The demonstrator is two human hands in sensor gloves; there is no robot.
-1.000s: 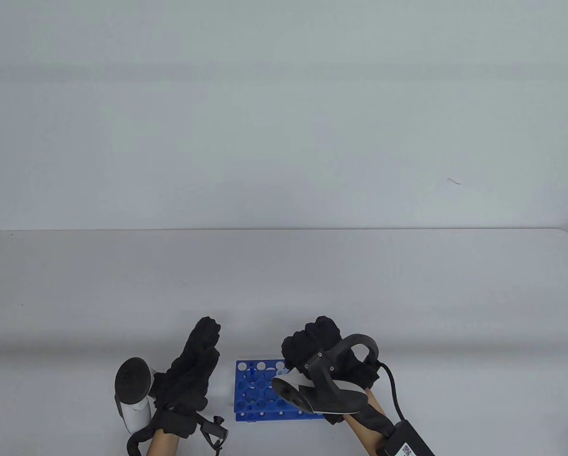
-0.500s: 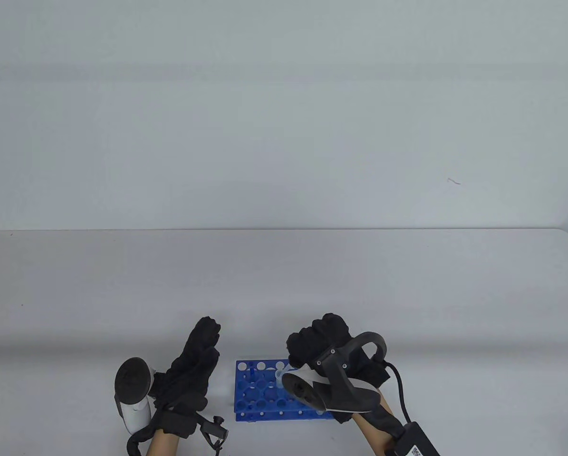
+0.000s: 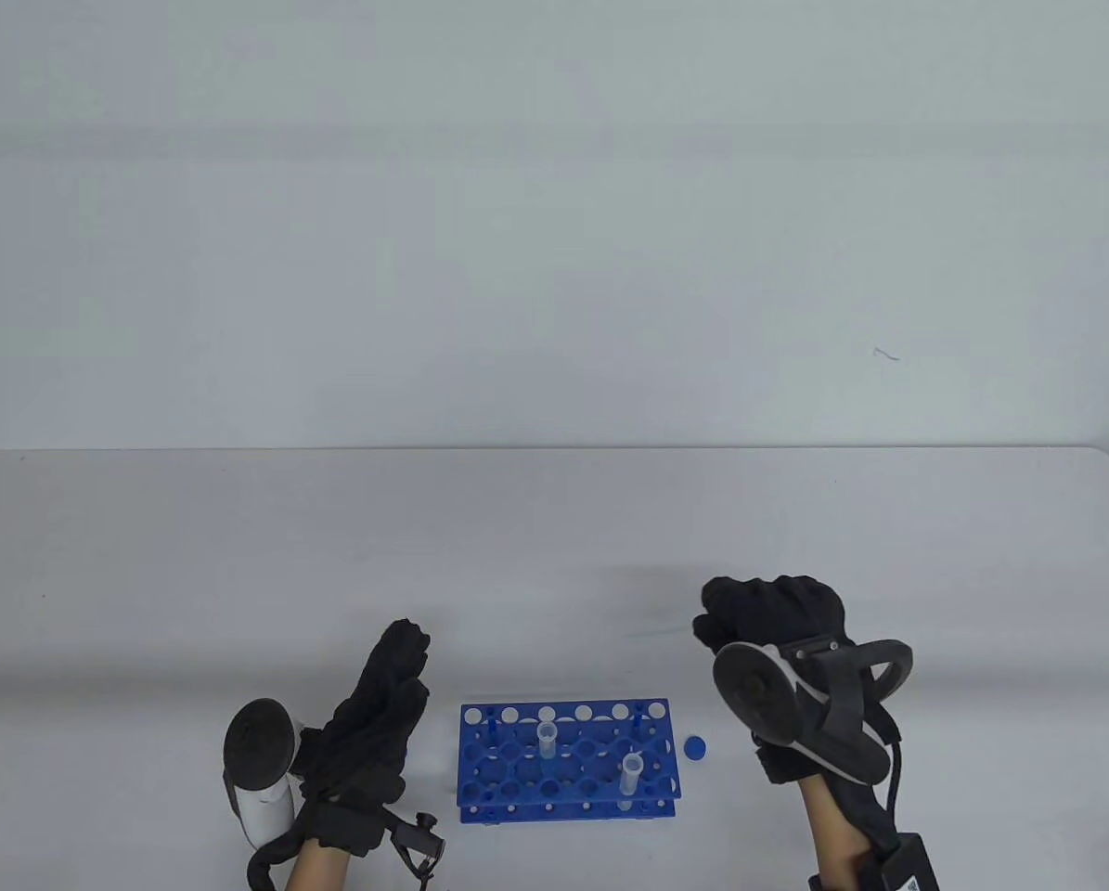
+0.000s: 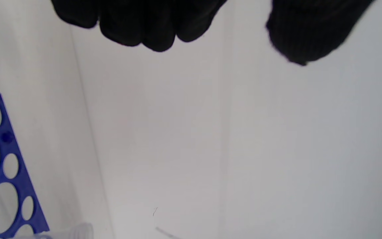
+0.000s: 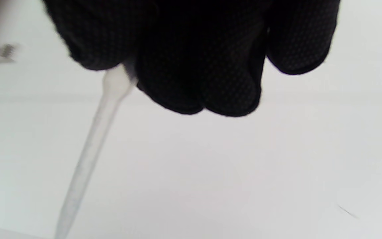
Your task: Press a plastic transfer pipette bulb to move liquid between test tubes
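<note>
A blue test tube rack (image 3: 568, 761) stands near the table's front edge, with two clear open tubes in it, one at the middle (image 3: 547, 739) and one further right (image 3: 632, 772). My right hand (image 3: 777, 617) is up and to the right of the rack, curled around a clear plastic pipette (image 5: 91, 146), whose stem points down and left in the right wrist view. The pipette is hidden in the table view. My left hand (image 3: 382, 696) stands edge-on left of the rack, fingers extended, holding nothing. The rack's corner (image 4: 2, 166) shows in the left wrist view.
A small blue cap (image 3: 695, 747) lies on the white table (image 3: 554, 557) just right of the rack. A thin dark scrap (image 3: 885, 353) shows on the wall behind the table.
My right hand has moved from over the rack up and to the right with the pipette, uncovering the two tubes and the blue cap. The left hand has not moved.
</note>
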